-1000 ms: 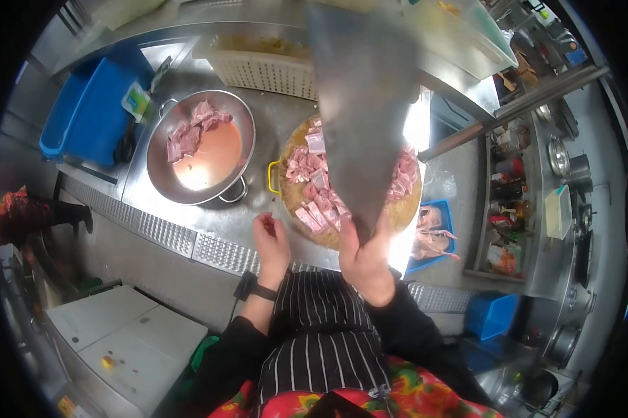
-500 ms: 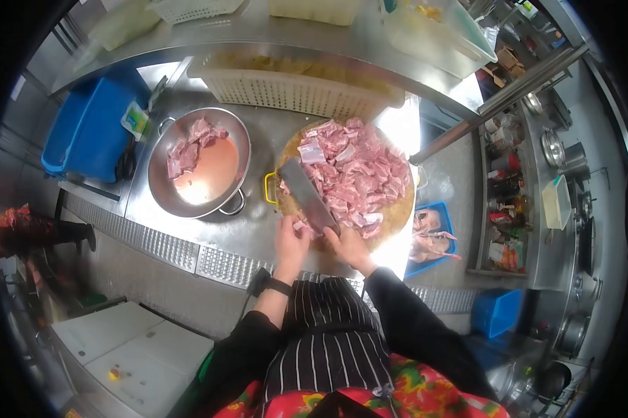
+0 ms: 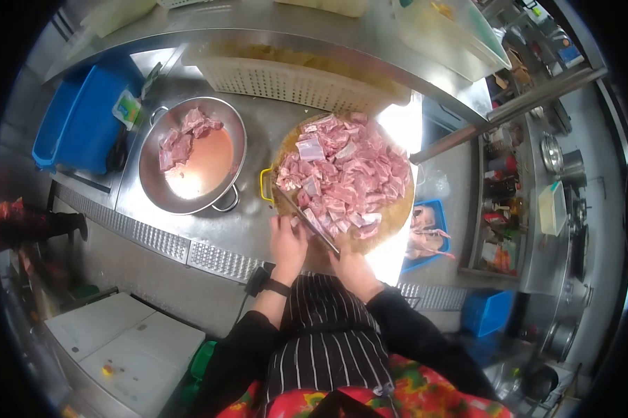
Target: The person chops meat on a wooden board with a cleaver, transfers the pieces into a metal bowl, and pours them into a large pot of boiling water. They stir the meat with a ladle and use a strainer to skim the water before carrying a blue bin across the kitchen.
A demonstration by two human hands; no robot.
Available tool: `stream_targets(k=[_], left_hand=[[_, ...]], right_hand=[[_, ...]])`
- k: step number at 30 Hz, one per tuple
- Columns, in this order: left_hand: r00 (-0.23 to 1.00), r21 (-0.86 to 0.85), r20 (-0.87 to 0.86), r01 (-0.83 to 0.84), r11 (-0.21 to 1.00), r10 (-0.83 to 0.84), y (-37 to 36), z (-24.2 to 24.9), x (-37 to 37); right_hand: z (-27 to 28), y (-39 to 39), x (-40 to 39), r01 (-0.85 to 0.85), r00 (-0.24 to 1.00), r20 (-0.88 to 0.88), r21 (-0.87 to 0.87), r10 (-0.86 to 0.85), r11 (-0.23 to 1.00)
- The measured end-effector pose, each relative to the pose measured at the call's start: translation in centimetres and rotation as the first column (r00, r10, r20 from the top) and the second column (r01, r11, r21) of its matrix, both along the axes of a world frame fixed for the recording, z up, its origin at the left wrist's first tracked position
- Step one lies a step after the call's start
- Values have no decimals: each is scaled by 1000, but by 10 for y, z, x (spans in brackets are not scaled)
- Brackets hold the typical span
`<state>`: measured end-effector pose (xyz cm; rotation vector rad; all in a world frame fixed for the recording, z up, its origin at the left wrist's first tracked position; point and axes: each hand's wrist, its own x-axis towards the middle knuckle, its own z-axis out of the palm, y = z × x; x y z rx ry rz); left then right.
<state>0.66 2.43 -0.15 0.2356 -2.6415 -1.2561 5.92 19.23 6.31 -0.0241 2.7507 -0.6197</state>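
My right hand [image 3: 352, 268] grips a cleaver [image 3: 314, 225] at its near end, the blade seen nearly edge-on over the near left part of a round chopping board [image 3: 391, 221]. Close to the blade's left side is my left hand [image 3: 288, 240], its fingers curled together at the board's near edge. Whatever lies under those fingertips is hidden. A large heap of chopped raw meat [image 3: 356, 167] covers much of the board, just beyond the blade. The board has a yellow handle [image 3: 266, 185] on its left.
A steel pan [image 3: 223, 191] with meat pieces [image 3: 178, 143] and reddish liquid stands left. Beyond the board is a white perforated basket [image 3: 272, 80] under a steel shelf [image 3: 258, 42]. Blue tubs [image 3: 77, 125] stand far left and, holding raw poultry [image 3: 427, 237], at right [image 3: 418, 264].
The cleaver has turned from showing its broad side to nearly edge-on and stands beside the heap. My left hand has shifted slightly left; the meat piece at its fingertips no longer shows clearly.
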Motion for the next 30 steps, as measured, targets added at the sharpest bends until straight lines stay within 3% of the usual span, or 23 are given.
stream_targets(k=[2, 4, 6, 8, 10, 13, 17, 19, 20, 22, 23, 24, 26, 28, 30], left_hand=[[1000, -2, -12, -28, 1000, 28, 1, 10, -6], [997, -92, 64, 58, 994, -52, -1, 10, 8], [993, -5, 91, 72, 997, -71, -1, 7, 8], [989, 346, 147, -38, 937, -14, -1, 8, 0], [989, 247, 146, -18, 969, -19, -7, 27, -19], [996, 97, -70, 66, 993, -60, -17, 57, -38], [991, 182, -3, 131, 975, -132, -35, 35, -48], [998, 655, -38, 57, 754, -42, -33, 34, -57], [998, 657, -39, 62, 752, -49, -33, 32, -64], [971, 636, -85, 227, 737, -226, -25, 76, -86], [973, 630, -83, 218, 746, -214, -23, 74, -97], [984, 594, -74, 174, 786, -163, -28, 70, -108], [996, 519, -73, 85, 851, -55, -65, 64, -130], [996, 69, -91, -7, 998, 13, -102, 58, -155], [992, -210, -113, -77, 975, 54, -155, 37, -191]], right_hand=[[-4, 28, 9, -52, 994, 97, 28, 49, 998], [-5, 55, 24, -69, 997, 47, 40, 67, 997], [-7, 64, 20, -64, 998, -17, 52, 65, 997], [-5, 69, 12, -64, 996, -52, 59, 67, 996], [-5, 65, 4, -32, 999, -24, 49, 33, 998], [7, 52, -13, 62, 998, 8, -16, -62, 998], [25, 47, -13, 81, 997, 8, -116, -81, 990], [31, 50, -4, 202, 977, -15, -278, -215, 939], [29, 53, -3, 208, 975, -16, -275, -221, 939], [26, 61, 6, 261, 931, -126, -423, -342, 868], [35, 64, 7, 320, 927, -38, -437, -373, 841], [47, 64, 5, 251, 932, -133, -438, -338, 863], [43, 80, 11, 204, 976, -18, -270, -217, 941], [38, 84, 14, 7, 998, -60, -128, -15, 992], [34, 79, 11, -114, 992, -54, -45, 112, 992]])
